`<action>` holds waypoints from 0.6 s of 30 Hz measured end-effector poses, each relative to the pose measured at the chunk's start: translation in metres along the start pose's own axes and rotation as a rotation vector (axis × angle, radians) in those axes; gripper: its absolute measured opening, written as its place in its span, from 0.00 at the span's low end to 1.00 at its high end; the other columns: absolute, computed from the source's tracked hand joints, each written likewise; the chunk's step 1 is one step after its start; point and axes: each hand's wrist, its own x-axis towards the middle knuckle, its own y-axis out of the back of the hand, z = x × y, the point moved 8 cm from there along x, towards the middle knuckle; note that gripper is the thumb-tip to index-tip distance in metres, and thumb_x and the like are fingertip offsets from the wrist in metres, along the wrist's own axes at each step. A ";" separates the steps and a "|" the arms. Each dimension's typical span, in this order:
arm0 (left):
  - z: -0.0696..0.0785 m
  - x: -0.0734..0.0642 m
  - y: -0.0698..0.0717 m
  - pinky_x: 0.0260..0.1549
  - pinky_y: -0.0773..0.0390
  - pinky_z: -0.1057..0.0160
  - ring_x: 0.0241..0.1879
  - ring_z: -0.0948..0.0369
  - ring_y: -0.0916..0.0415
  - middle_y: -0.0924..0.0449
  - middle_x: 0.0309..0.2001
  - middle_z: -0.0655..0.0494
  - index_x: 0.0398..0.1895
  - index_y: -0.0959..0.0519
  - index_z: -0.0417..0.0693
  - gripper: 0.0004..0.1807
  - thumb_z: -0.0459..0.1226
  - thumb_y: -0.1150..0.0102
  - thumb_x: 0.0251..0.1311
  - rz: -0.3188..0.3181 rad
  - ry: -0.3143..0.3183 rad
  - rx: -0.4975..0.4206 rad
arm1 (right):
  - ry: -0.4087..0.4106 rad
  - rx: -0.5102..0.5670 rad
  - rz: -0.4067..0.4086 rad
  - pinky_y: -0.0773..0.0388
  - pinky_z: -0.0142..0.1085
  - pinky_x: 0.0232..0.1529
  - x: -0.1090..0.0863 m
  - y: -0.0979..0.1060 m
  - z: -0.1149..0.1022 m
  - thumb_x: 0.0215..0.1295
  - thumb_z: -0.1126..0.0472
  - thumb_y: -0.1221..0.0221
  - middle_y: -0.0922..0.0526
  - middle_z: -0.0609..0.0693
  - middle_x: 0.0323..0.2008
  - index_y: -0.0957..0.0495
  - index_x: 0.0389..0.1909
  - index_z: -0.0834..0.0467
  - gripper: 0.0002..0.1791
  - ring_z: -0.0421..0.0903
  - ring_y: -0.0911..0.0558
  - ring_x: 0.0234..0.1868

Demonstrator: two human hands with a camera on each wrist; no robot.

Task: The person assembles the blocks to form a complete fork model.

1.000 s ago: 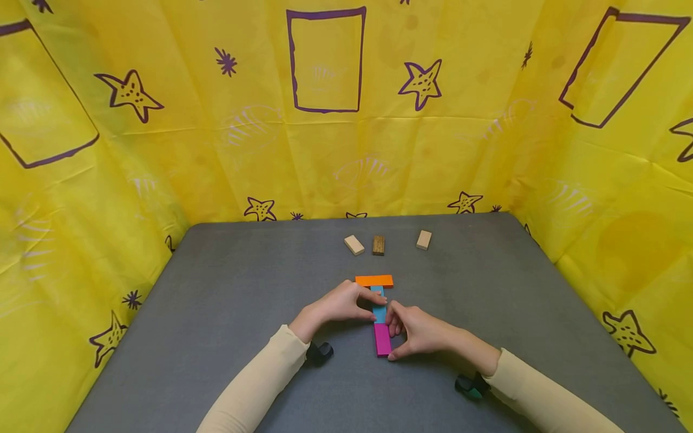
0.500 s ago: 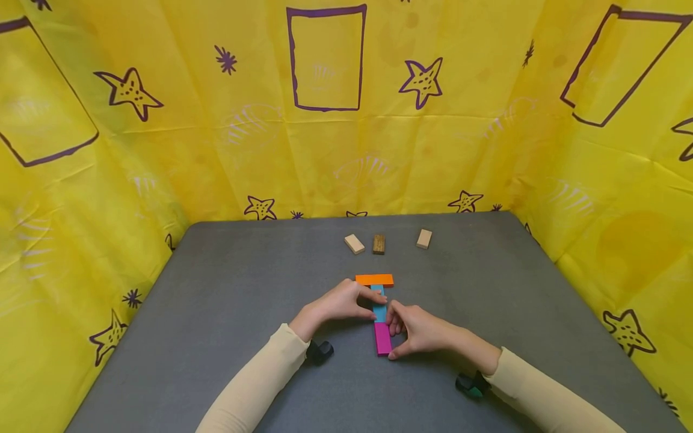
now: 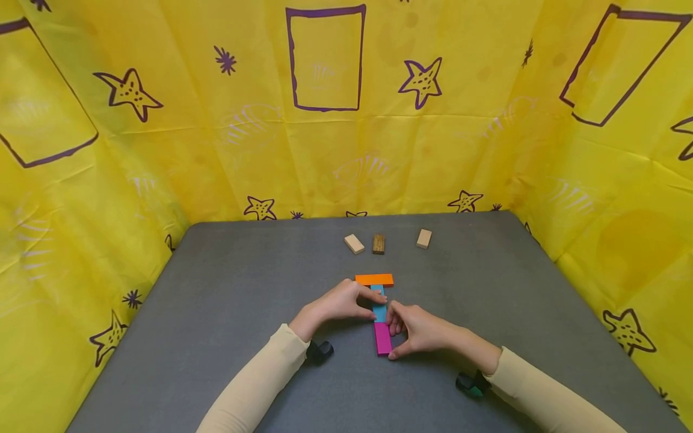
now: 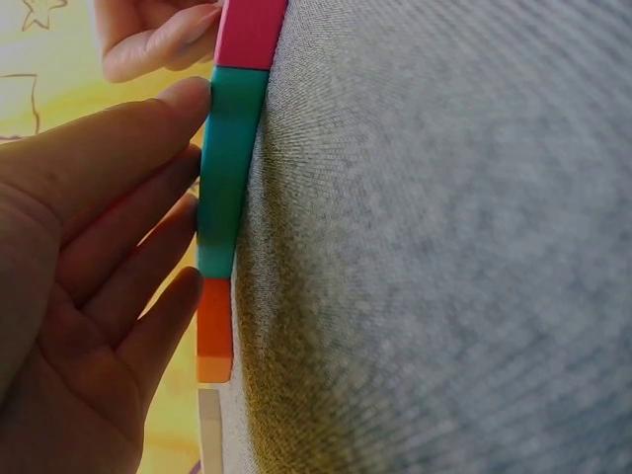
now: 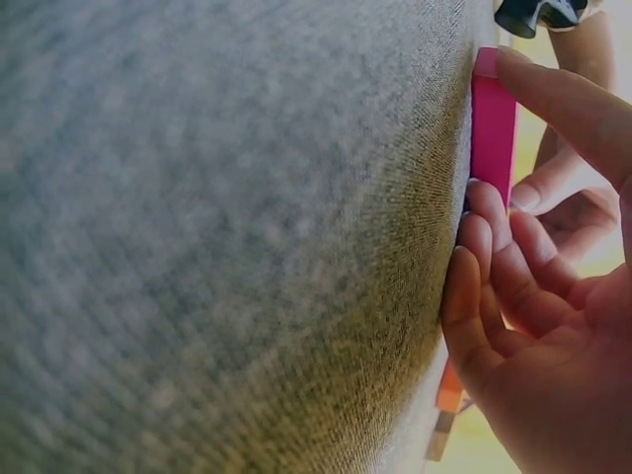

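Note:
A blue block (image 3: 379,314) lies flat on the table, its far end against a crosswise orange block (image 3: 374,279) and its near end against a magenta block (image 3: 382,340), so the row forms a T. My left hand (image 3: 343,300) touches the blue block's upper edges with thumb and fairly straight fingertips, seen closely along the blue block (image 4: 229,173) in the left wrist view. My right hand (image 3: 419,329) holds the magenta block (image 5: 493,133), thumb at its near end and fingers curled by its far right side, where they hide part of the row.
Beyond the T lie two pale wooden blocks (image 3: 354,244) (image 3: 424,239) with a dark brown one (image 3: 378,244) between them. The grey table (image 3: 260,258) is enclosed by yellow patterned cloth (image 3: 325,156). A black strap device (image 3: 320,352) sits at each wrist.

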 end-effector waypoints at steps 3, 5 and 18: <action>0.000 0.000 0.000 0.50 0.27 0.72 0.50 0.75 0.25 0.19 0.49 0.72 0.53 0.19 0.61 0.21 0.45 0.31 0.52 0.001 -0.002 0.000 | 0.004 0.016 -0.013 0.24 0.29 0.37 -0.001 0.001 0.000 0.45 0.45 0.27 0.22 0.45 0.32 0.32 0.44 0.53 0.31 0.38 0.24 0.33; 0.000 0.000 0.000 0.50 0.27 0.72 0.51 0.75 0.25 0.19 0.49 0.72 0.53 0.19 0.61 0.21 0.45 0.31 0.53 -0.003 0.000 -0.003 | 0.000 0.038 -0.026 0.23 0.29 0.38 -0.002 0.003 0.002 0.45 0.45 0.28 0.21 0.45 0.33 0.32 0.44 0.53 0.31 0.39 0.23 0.34; -0.001 0.001 -0.001 0.55 0.28 0.69 0.55 0.74 0.27 0.20 0.51 0.72 0.54 0.19 0.60 0.22 0.46 0.33 0.53 -0.027 0.026 -0.002 | -0.040 0.015 0.132 0.20 0.35 0.43 -0.003 0.064 0.028 0.51 0.45 0.32 0.18 0.45 0.38 0.24 0.43 0.53 0.23 0.41 0.20 0.38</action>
